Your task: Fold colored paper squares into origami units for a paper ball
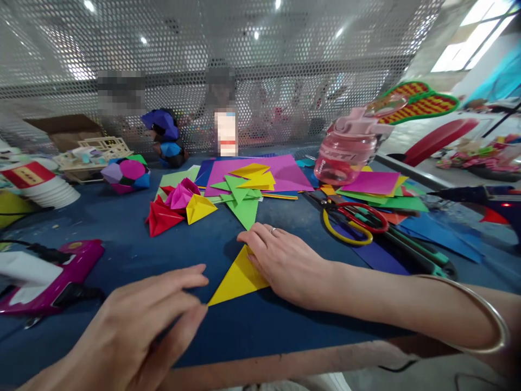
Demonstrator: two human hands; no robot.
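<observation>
A folded yellow paper triangle lies flat on the blue table near its front edge. My right hand presses on the triangle's right side and top, its fingers together and covering that part. To the left, my left hand is raised with its fingers apart and holds nothing; its fingertips are close to the triangle's lower left point. Beyond the triangle are folded green pieces and yellow pieces. A cluster of folded red, magenta and yellow pieces stands left of them.
Scissors, a cutter, a pink bottle and stacked coloured paper lie on the right. A glue gun is at the far right. A magenta power strip and paper cups are left. A perforated metal screen stands behind.
</observation>
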